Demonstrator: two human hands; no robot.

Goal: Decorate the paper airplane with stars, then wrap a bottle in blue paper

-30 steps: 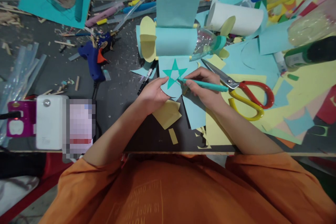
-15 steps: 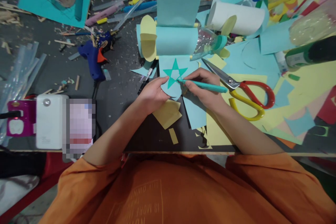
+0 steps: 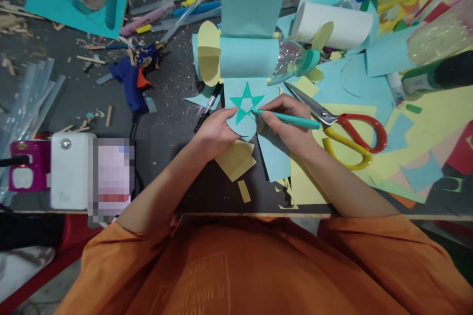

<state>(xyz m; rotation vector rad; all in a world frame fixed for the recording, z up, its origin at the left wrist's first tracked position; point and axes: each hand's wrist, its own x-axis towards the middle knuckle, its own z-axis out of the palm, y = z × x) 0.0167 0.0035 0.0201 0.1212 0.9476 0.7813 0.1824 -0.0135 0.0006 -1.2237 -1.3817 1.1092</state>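
The right hand (image 3: pixel 290 120) is closed around the green marker (image 3: pixel 301 121), tip at the lower right of the star (image 3: pixel 240 114). The left hand (image 3: pixel 218 130) pinches the blue flap (image 3: pixel 240 131), fingers partly hidden, nearside of the wrapped bottle (image 3: pixel 249 58). Hold the flap steady; stroke inside the outline. Keep clear of the scissors (image 3: pixel 325 116) alongside.

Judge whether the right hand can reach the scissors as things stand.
Probably yes: the scissors lie beside the right hand, red handle uncovered, though that hand's green marker would likely need putting down.
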